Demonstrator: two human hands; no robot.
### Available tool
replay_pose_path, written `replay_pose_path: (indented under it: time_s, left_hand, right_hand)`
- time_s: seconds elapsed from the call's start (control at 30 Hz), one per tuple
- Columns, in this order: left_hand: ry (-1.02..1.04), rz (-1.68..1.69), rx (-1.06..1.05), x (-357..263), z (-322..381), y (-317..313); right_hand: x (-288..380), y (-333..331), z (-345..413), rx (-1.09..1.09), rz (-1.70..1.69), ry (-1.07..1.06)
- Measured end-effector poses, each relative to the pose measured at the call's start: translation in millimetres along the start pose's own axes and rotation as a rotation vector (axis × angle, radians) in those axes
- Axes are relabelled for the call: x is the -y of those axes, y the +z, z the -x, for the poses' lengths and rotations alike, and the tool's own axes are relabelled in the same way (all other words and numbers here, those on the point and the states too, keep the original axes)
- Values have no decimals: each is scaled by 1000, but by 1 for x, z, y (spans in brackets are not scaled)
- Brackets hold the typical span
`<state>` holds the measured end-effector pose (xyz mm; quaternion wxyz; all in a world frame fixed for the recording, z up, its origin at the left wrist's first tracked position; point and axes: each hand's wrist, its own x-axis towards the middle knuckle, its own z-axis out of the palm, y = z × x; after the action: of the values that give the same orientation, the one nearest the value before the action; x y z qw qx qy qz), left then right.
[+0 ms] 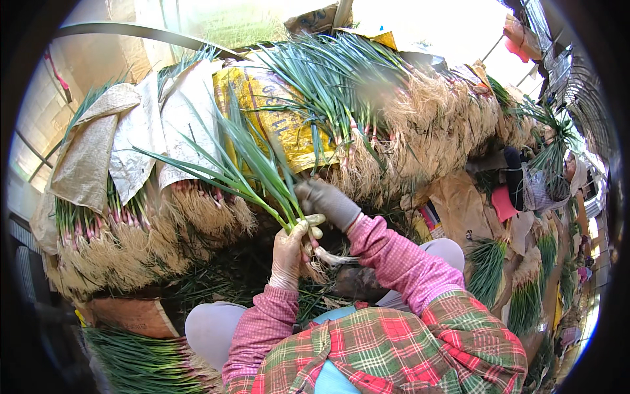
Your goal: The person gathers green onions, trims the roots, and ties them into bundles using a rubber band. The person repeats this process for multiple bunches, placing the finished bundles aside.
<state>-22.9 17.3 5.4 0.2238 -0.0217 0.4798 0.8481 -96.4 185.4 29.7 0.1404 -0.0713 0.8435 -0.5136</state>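
Note:
My left hand (294,246), in a thin pale glove, grips a few green onions (275,192) near their reddish-white bases. Their leaves fan up and to the left, and their pale roots (332,257) hang below the fist. Just right of the stems is my right hand (330,202) in a grey work glove, blurred, with its fingers curled toward the leaves. Whether it pinches a leaf cannot be made out. Beyond both hands, a long heap of green onions (315,88) lies with its tan roots (433,118) facing me.
White woven sacks (189,123) and a yellow printed sack (266,113) cover parts of the heap. Loose leaves (216,280) litter the ground between my knees. Sorted onions (142,359) lie at lower left, with more bundles (487,266) at right. Another person's netted bundle (544,187) is at far right.

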Motion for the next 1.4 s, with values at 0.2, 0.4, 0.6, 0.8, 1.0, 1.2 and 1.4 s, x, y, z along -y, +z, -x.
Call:
replay_pose_path:
  time_s: [0.2, 0.4, 0.6, 0.8, 1.0, 1.2, 1.4]
  left_hand:
    - [6, -51, -138, 9, -1, 6]
    - [94, -71, -204, 2, 6, 21]
    - [226, -107, -272, -15, -1, 8]
    - [32, 203, -235, -9, -15, 5]
    - [44, 108, -186, -9, -22, 11]
    - [-2, 84, -143, 4, -22, 3]
    - [-3, -2, -217, 16, -13, -1]
  right_hand:
    - [10, 43, 20, -423, -826, 97]
    - [20, 8, 34, -500, -444, -162]
    - [1, -62, 39, 349, 828, 5]
    - [35, -139, -48, -550, 1017, 135]
    - [6, -59, 8, -536, 685, -433]
    - [-5, 7, 57, -98, 501, -164]
    - [10, 26, 4, -192, -250, 135]
